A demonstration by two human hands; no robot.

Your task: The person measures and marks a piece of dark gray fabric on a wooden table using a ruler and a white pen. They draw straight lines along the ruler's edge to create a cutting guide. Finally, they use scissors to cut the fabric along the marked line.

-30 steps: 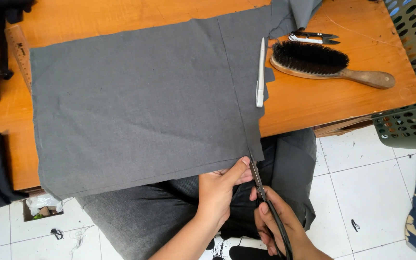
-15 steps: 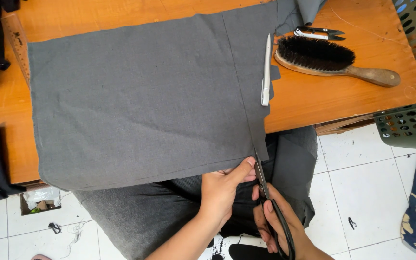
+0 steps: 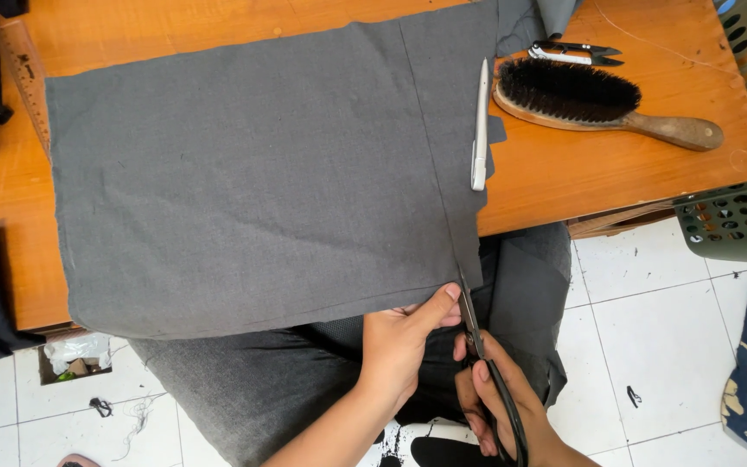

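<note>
Orange wooden worktop (image 3: 581,186) over white floor tiles | flat grey fabric sheet (image 3: 261,173) lay on it, near edge overhanging | your left hand (image 3: 404,342) pinched that edge, grip closed on cloth | your right hand (image 3: 499,406) gripped black-handled scissors (image 3: 477,342), blades at the hem | white pen (image 3: 480,125), wooden bristle brush (image 3: 598,99) beside.

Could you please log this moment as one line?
left hand pinching grey fabric edge | right hand holding scissors at marked line
</note>
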